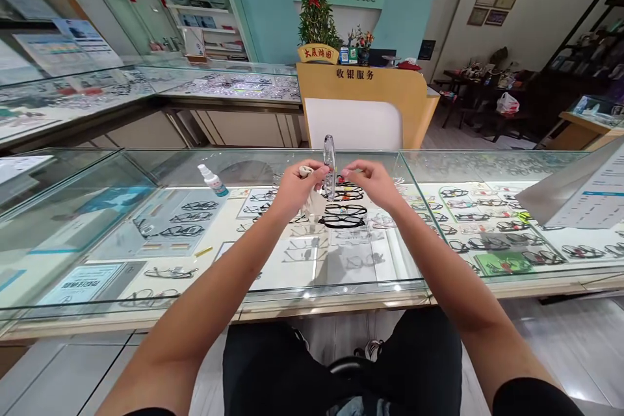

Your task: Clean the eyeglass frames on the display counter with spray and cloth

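Observation:
A pair of clear-framed eyeglasses [329, 166] stands nearly edge-on above the glass counter. My left hand [297, 190] is closed on it, thumb and fingers pinching the near side. A pale cloth [314, 203] is bunched in the same hand and hangs below the fingers. My right hand [373, 183] is just right of the eyeglasses, with fingers curled and thumb and forefinger tips close together. Whether those tips grip a part of the frame is not clear. On the counter to the left is a white spray bottle [213, 180] with a blue base.
Beneath the hands runs a glass display counter [302, 292] with rows of eyeglasses [342, 216] inside. A folded paper sign [580, 188] stands at the right, and a printed card [80, 284] lies at the left. Beyond is a cashier desk [419, 104] with a plant.

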Action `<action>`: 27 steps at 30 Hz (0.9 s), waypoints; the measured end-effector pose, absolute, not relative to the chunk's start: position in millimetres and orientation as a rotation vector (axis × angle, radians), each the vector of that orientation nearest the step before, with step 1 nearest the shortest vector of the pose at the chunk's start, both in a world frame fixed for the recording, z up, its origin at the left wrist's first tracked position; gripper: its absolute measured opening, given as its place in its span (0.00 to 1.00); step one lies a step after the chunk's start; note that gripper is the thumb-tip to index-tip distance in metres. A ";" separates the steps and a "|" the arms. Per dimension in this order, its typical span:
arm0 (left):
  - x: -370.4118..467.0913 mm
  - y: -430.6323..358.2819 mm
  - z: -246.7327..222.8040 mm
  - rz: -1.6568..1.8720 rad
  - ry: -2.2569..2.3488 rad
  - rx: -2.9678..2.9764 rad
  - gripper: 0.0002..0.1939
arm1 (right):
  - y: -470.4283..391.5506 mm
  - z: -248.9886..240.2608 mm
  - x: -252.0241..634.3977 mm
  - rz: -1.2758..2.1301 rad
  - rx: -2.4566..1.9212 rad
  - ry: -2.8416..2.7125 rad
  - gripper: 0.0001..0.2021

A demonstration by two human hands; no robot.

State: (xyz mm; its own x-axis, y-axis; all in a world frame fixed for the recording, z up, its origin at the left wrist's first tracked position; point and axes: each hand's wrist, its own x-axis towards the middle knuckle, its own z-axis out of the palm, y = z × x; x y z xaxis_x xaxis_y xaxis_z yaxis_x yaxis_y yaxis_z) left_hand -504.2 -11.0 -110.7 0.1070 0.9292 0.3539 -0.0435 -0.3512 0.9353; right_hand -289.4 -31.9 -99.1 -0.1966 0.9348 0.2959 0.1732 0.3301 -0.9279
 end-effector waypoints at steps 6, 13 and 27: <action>-511.2 -17.4 -131.7 1.408 0.960 1.449 0.27 | -34.7 -123.1 -311.4 1.159 -0.976 -1.577 0.32; -506.8 -22.8 -138.5 1.323 0.986 1.384 0.27 | -39.0 -131.7 -307.2 1.236 -0.967 -1.516 0.30; -514.3 -18.5 -142.5 1.386 1.061 1.434 0.24 | -35.1 -132.7 -299.2 1.039 -0.992 -1.480 0.25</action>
State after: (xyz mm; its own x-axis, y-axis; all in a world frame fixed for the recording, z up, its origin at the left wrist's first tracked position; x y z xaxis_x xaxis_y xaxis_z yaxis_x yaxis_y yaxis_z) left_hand -514.3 -18.5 -142.5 0.0240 0.9614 0.2739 0.0133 -0.2743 0.9615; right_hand -299.2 -35.1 -132.7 -0.1318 0.9522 0.2757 0.0641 0.2857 -0.9562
